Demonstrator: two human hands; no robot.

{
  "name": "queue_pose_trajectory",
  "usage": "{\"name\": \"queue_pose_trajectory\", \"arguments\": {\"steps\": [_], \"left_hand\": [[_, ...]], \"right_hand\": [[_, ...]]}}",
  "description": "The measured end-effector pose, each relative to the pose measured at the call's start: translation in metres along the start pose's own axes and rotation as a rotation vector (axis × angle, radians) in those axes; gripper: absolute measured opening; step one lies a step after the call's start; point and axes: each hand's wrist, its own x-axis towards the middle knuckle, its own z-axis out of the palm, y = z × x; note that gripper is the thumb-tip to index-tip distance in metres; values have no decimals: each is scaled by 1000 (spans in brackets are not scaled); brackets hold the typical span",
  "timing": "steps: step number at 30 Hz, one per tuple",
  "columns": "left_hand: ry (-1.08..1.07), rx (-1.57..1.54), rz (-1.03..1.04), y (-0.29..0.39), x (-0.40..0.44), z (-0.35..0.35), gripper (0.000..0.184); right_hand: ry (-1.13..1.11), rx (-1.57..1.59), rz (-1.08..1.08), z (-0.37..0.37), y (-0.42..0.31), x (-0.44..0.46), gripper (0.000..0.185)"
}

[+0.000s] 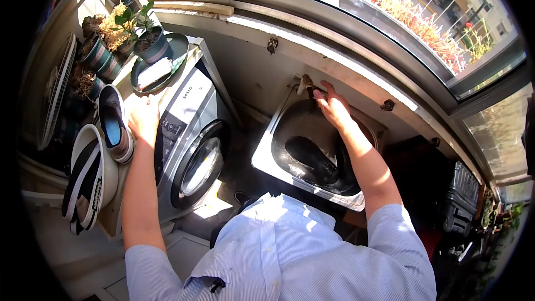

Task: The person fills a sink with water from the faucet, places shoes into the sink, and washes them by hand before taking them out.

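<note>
My right hand (334, 107) is at the tap (304, 85) on the wall behind the sink, its thumb and fingers around the dark part at the tap's end. Below, a dark shoe (312, 159) lies in the sink (267, 159), in what looks like water. My left hand (144, 116) rests with curled fingers on top of the washing machine (192, 134), by the edge of a green plant saucer (179, 50). Whatever those fingers hold, if anything, is hidden. A pale block-like object (155, 74) lies in the saucer. Left of this hand stands a sneaker (114, 122) with a blue insole.
A white bucket-like container (108, 173) holding footwear stands at the left. Potted plants (153, 44) crowd the machine's back left corner. A window ledge (334, 56) runs behind the sink. A dark ridged case (463, 195) stands at the right.
</note>
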Motion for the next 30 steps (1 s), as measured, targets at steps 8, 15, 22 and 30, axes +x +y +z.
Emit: {"name": "queue_pose_trajectory", "arguments": {"steps": [8,15,22,30], "left_hand": [[-18,-16,17,1,1,0,40],[51,-41,36,-4,5,10,37],[104,-53,60,-15,9,20,35],[107,-56,72,-10,6,16,36]], "right_hand": [[-778,-269,317,58,67,-154,94],[-751,-310,363,105,87,-175,99],[-728,-470,329,147,108,-187,99],[-582,-484,236,138,100,-186,104]]}}
